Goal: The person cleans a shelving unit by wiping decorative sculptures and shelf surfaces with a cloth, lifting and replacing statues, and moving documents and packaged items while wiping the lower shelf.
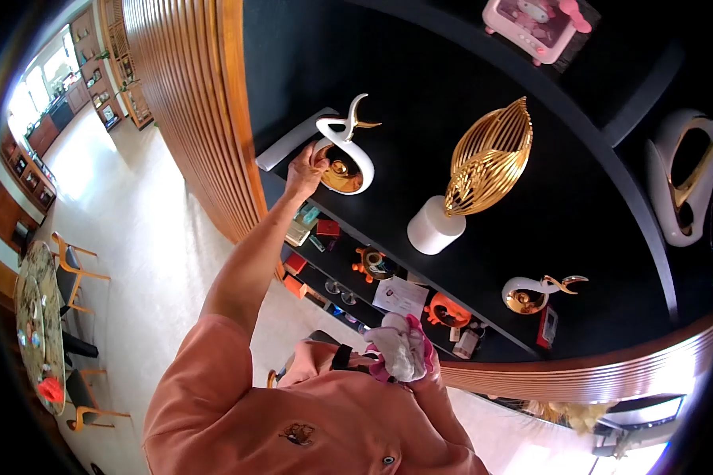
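Observation:
My left hand (307, 169) reaches up to a dark shelf, its fingers closed on the left edge of a white and gold swan-like ornament (364, 166). That ornament stands on the shelf, its curved neck rising above my fingers. Close to my chest, my right hand (431, 369) grips a bunched white and pink cloth (400, 348); the cloth hides most of those fingers. Right of the ornament is a gold wire leaf sculpture (489, 162) on a white cylindrical base (436, 226).
A smaller white and gold ornament (523, 294) stands lower right, and a large white one (681, 178) at far right. A pink toy-like box (532, 28) sits above. Orange figures (449, 309) and papers (400, 296) occupy the lower shelf. Wooden slats (190, 103) edge the unit.

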Tool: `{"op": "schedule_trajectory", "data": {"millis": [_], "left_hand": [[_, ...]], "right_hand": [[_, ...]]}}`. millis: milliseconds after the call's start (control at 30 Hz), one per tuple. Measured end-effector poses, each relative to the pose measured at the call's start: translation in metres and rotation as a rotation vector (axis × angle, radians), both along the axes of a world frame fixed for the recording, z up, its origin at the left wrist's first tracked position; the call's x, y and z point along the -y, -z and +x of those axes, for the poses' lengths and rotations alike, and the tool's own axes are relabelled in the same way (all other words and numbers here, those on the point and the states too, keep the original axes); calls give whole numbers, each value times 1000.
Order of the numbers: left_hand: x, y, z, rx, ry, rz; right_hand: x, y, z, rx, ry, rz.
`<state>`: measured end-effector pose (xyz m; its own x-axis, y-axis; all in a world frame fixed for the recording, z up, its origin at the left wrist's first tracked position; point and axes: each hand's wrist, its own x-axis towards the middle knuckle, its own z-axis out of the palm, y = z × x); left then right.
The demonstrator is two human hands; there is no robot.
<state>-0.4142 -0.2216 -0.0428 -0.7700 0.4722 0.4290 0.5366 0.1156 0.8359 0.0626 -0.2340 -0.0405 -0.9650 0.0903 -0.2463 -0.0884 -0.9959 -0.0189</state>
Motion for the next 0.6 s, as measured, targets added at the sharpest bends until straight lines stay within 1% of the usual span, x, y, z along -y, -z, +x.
{"op": "schedule_trajectory", "data": {"millis": [67, 133, 167, 200, 267, 300, 367, 400, 500, 567, 600], "left_hand": [[-2, 5, 3, -11, -28, 29], [-5, 12, -2, 5, 13, 77], [-6, 16, -4, 14, 32, 98], [-6, 14, -4, 12, 11, 63], [-6, 12, -3, 10, -30, -11], [-3, 4, 2, -15, -51, -34], [-7, 12, -6, -7, -20, -17], [-8, 14, -9, -1, 0, 8], [-9, 19, -17, -37, -7, -61], [-11, 29, -27, -44, 18, -5], [-13, 36, -29, -45, 37, 22]], "right_hand": [[0, 8, 4, 28, 57, -84], [1, 0, 0, -8, -29, -117], [2, 1, 0, -61, -25, -133], [3, 2, 0, -113, -22, -148], [6, 6, 4, -90, 64, -155], [5, 15, 7, -83, 67, -171], [1, 34, 14, -66, 78, -202], [2, 33, 15, -72, 63, -186], [2, 22, 9, -94, 12, -134], [1, 11, 3, -108, -19, -97], [1, 3, 1, -46, -13, -16]]}}
